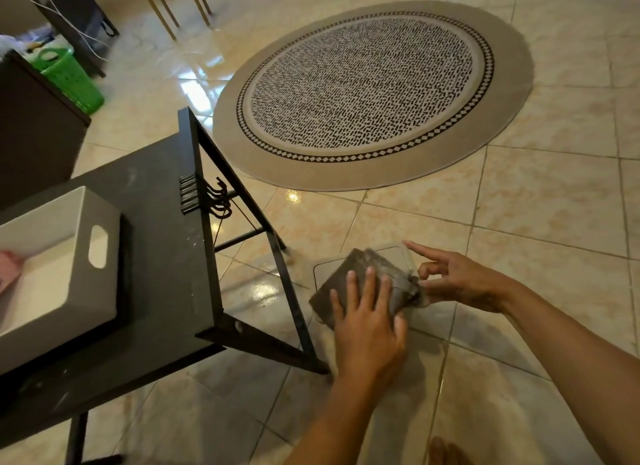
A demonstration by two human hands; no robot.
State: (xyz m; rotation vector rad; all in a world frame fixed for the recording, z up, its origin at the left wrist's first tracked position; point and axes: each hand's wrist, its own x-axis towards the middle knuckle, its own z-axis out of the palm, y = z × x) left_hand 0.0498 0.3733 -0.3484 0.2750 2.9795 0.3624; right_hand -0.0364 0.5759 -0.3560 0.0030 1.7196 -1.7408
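A folded dark grey cloth [346, 274] is held in mid-air over the tiled floor, to the right of a black table. My left hand [367, 322] lies flat on top of the cloth with its fingers straight and spread. My right hand [453, 277] pinches the cloth's right edge between thumb and curled fingers, while its index finger points out to the left. The underside of the cloth is hidden.
The black table [156, 256] at left carries a white bin [65, 260] with a handle slot and hooks on its side. A round patterned rug [370, 93] lies on the floor beyond. A green basket [69, 80] and dark furniture stand at far left.
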